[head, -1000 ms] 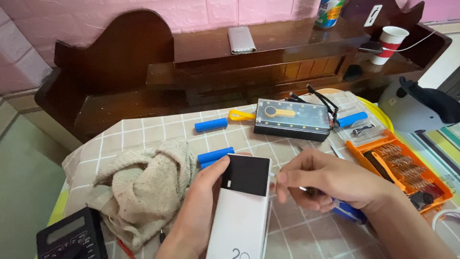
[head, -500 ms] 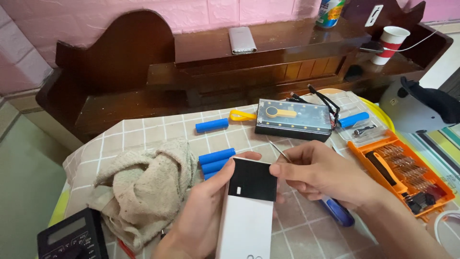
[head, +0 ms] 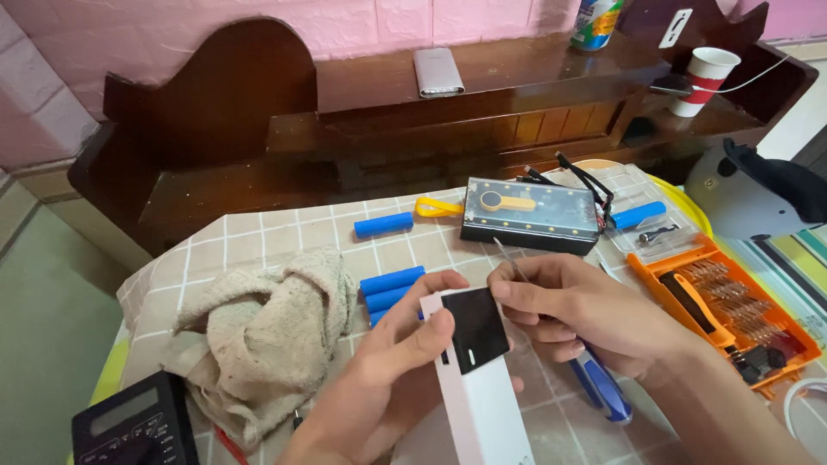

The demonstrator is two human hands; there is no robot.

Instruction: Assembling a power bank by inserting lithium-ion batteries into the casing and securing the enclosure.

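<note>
My left hand (head: 388, 362) grips a white power bank (head: 478, 383) with a black end panel, tilted up over the checked tablecloth. My right hand (head: 577, 310) pinches thin metal tweezers (head: 510, 257), whose free end points up and away, right beside the black end panel. Several blue cylindrical battery cells (head: 392, 288) lie just behind my left thumb. A blue-handled screwdriver (head: 603, 392) lies under my right wrist.
A beige rag (head: 258, 336) lies left, a black multimeter (head: 133, 422) at the near left corner. Behind sit a dark battery case (head: 530, 215) with a yellow tool, a lone blue cell (head: 383, 225), an orange bit set (head: 719, 306) and a paper cup (head: 702, 77).
My left hand has tilted the power bank and raised it nearer the camera. My right hand has lifted the tweezers off the table to its black end.
</note>
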